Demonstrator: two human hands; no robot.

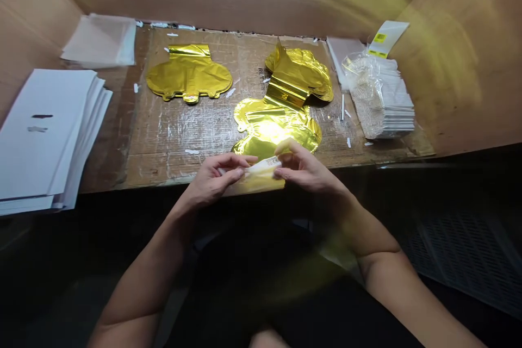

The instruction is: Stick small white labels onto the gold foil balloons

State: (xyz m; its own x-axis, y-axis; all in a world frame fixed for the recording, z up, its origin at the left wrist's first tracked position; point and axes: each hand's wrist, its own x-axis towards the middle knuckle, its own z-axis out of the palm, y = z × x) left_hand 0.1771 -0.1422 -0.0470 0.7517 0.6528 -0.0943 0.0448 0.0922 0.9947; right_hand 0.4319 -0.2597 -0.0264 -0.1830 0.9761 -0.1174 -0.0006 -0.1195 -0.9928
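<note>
Head view: left hand (212,179) and right hand (305,171), fingers nearly closed, pinch thin white printed slip (263,165), presumably steadying it.

Looks like a packing bench in a small workshop, folks! Flattened cardboard (175,130) covers the worktop across the middle of the frame, glossy and worn, while plain brown walls (228,5) box it in at the top and both sides. And look at those stacks: white paper (44,130) at far left, clear sheets (98,41) at upper left, gold foil shapes (190,73) around the centre, a plastic-wrapped bundle (393,103) at right. White scraps (192,151) dot the cardboard, nothing homely about it!
</note>
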